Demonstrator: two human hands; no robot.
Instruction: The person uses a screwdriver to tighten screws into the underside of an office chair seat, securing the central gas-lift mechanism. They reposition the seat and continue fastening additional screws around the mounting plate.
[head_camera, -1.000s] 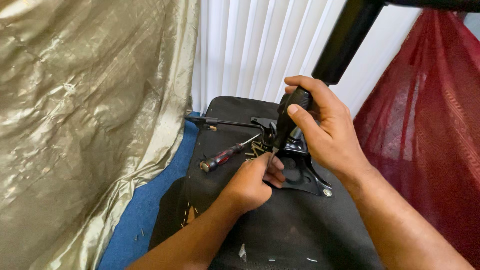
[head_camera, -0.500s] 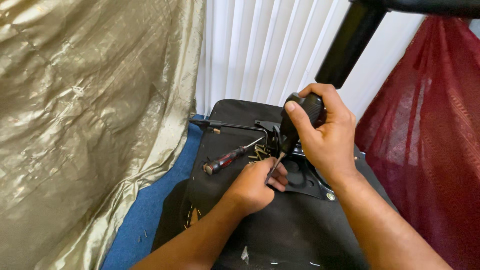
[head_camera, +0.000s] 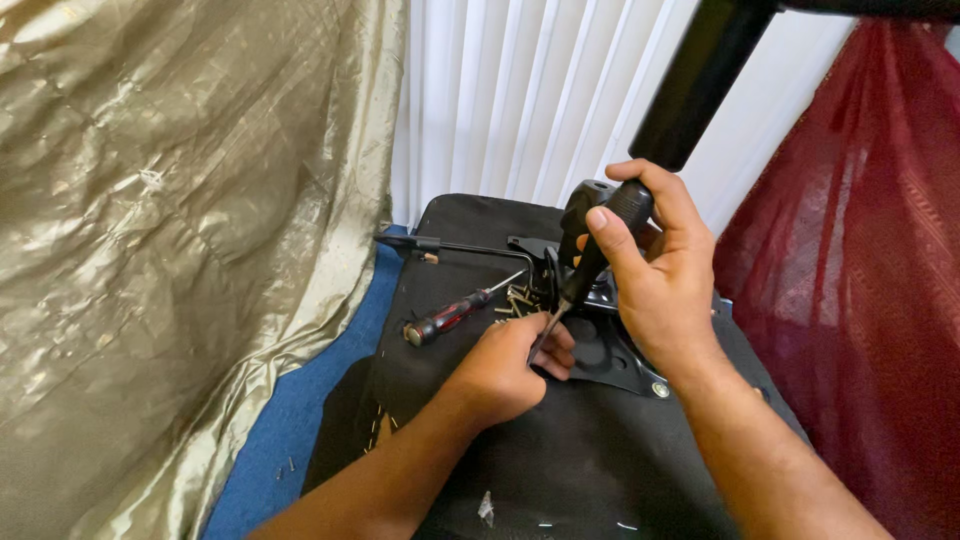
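Your right hand (head_camera: 665, 275) grips a black-handled screwdriver (head_camera: 590, 265), tip down on the black metal plate (head_camera: 610, 355) of the upturned chair seat (head_camera: 560, 460). Your left hand (head_camera: 510, 365) steadies the shaft near the tip. A red-and-black screwdriver (head_camera: 450, 317) lies just beside loose screws (head_camera: 515, 300).

No packages, labels, signs or screens show anywhere in this view.

I see the upturned chair seat (head_camera: 560, 470) lying on the floor (head_camera: 290, 440), drapes at both sides. On it, a spare screwdriver (head_camera: 450, 316) lies left of the mounting plate (head_camera: 610, 355), with what look like loose screws (head_camera: 515, 303) between them.
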